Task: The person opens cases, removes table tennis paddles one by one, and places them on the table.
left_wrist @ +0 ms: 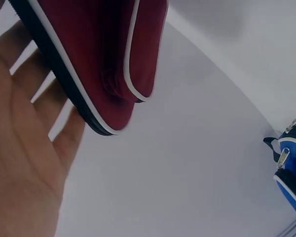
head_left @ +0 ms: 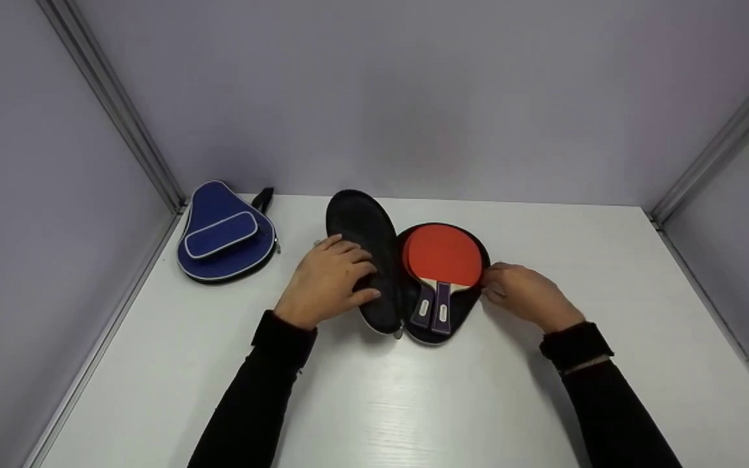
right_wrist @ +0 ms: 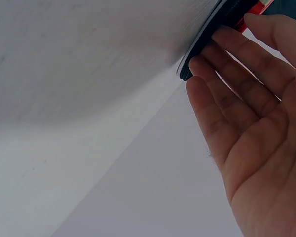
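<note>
An unzipped case lies spread out, its lid raised at the left and black inside; the left wrist view shows the lid's dark red outside with white piping. Two paddles with red faces and dark handles lie overlapping in the right half. My left hand rests spread over the lid's edge, fingertips against its black inside. At the right rim, my right hand pinches the case edge between thumb and bent fingers.
A blue case with white piping, a front pocket and a black strap lies at the back left of the white table. Grey panels stand behind and at both sides.
</note>
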Demonstrator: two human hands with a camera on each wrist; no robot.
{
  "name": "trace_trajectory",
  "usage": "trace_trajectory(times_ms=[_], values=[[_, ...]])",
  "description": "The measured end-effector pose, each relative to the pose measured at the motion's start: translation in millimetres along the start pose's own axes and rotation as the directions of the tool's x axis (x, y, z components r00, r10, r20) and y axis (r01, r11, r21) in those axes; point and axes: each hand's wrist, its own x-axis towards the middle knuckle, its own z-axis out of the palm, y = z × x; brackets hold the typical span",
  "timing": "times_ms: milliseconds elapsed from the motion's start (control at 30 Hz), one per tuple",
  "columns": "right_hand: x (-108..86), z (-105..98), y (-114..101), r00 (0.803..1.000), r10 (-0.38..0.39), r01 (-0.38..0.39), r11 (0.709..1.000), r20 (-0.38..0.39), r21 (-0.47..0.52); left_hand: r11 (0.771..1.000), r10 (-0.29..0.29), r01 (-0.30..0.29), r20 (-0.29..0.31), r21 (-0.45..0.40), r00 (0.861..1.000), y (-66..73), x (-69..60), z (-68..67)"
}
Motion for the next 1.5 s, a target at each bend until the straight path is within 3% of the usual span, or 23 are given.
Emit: trace_trajectory(times_ms=[267,433,600,800,933,1100,1500], values=[[2.2,1.4,0.1,1.000,-0.001,0.001,1.000,0.026,0.011,0.993,-0.121,0.120,0.100,0.011,0.988,-3.9,-0.1,14.1],[1.3,0.2,-1.8,0.999,-0.002,0.001,0.999,0.042,0.040,0.984,-0.170,0.178,0.190,-0.028,0.967,-5.1,1.4,28.7],[1.0,-2.4,-5.8,0.999,0.004,-0.006,0.999,0.034,0.039,0.965,-0.191,0.229,0.261,-0.124,0.946,-5.6,-0.1,40.2],[3.4,-8.2,-17.5,0.999,0.005,-0.007,1.000,-0.047,-0.031,0.948,-0.193,0.249,0.267,-0.196,0.944,-5.6,-2.6,47.4],[4.0,-10.7,-30.6,0.990,-0.080,0.071,0.994,-0.117,-0.081,0.949,-0.193,0.246,0.254,-0.197,0.948,-4.6,-2.3,49.8],[4.9,-8.2,-47.5,0.962,-0.221,0.199,0.969,-0.158,-0.147,0.950,-0.198,0.249,0.256,-0.185,0.946,-4.2,-1.7,51.0],[7.6,6.9,-74.9,0.909,-0.411,0.384,0.890,-0.072,-0.245,0.950,-0.197,0.246,0.244,-0.189,0.949,-4.1,-1.5,52.5]])
